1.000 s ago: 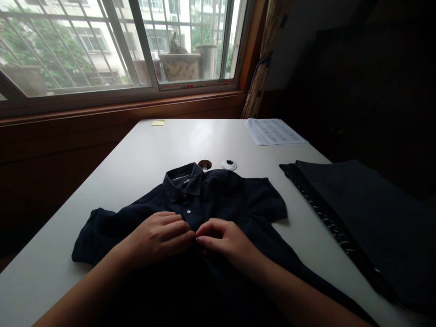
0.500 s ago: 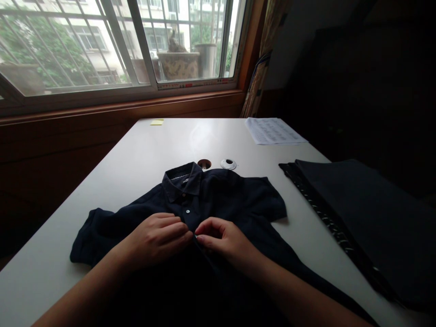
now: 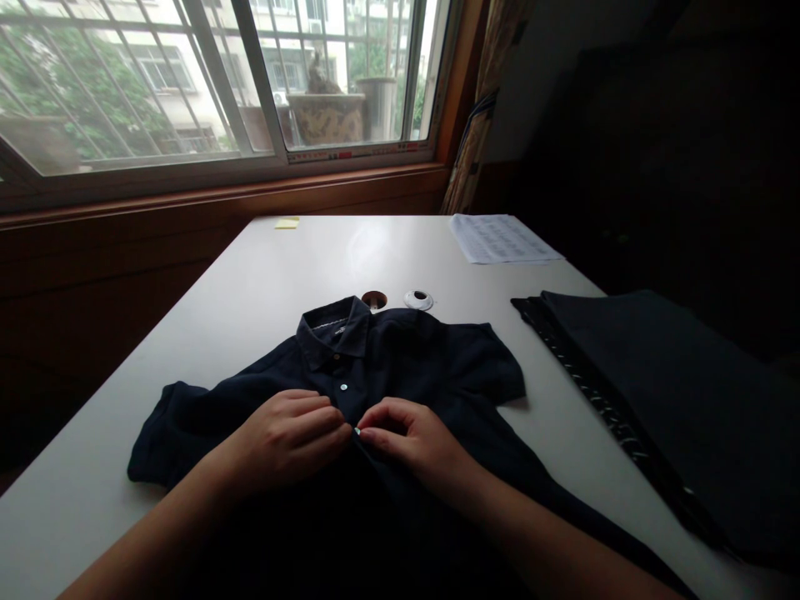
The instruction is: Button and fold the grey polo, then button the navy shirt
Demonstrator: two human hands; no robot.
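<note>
A dark navy short-sleeved polo shirt (image 3: 400, 350) lies front up, its collar pointing away from me. Two pale buttons on the placket, near the collar, are fastened or lying flat; I cannot tell which. My left hand (image 3: 284, 437) is closed, its fingertips pinching the placket cloth. Close beside it, my right hand (image 3: 416, 437) has thumb and forefinger pinched at a small pale button (image 3: 357, 431). That button shows between the fingertips of both hands. The lower part of the shirt fades into shadow below my wrists.
The shirt rests on a white table (image 3: 206, 325). To the right lies a dark folded cloth or bag (image 3: 656, 392) with white lettering along its edge. Printed papers (image 3: 503, 239), a yellow sticky note (image 3: 287, 223), a round cable hole (image 3: 374, 300) and its white cover (image 3: 418, 300) are farther back.
Both hands stay at the same spot on the placket. The small button between the fingertips shows more plainly now. The view has shifted very slightly.
</note>
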